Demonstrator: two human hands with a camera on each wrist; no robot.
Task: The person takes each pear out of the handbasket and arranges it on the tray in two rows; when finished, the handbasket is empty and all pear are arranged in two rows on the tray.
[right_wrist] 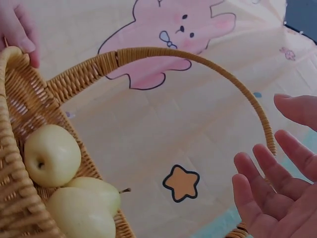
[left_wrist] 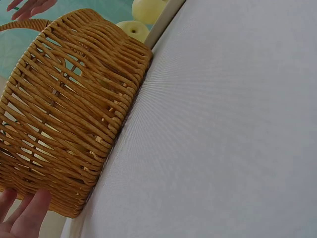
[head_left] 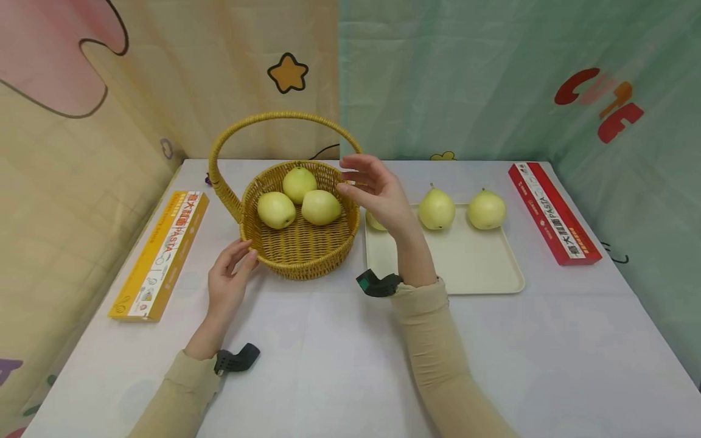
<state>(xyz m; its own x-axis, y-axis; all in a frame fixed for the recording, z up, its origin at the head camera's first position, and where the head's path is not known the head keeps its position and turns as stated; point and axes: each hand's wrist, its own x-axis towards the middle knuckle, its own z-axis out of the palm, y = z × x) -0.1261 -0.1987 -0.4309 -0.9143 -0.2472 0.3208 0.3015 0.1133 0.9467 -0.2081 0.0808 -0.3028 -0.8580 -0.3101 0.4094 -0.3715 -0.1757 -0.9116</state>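
A woven basket with a tall arched handle stands on the table, holding three yellow-green pears. My left hand holds the basket's rim at its near left side; in the left wrist view its fingers touch the weave. Beside the handle's right end is my right hand, fingers spread and loosely bent, nothing in them. In the right wrist view the handle passes behind those fingers. A cream tray carries three more pears, the leftmost partly hidden by my right hand.
A yellow pasta box lies left of the basket. On the far right is a red pasta box, beyond the tray. Printed curtains hang behind the white-covered table and along its sides.
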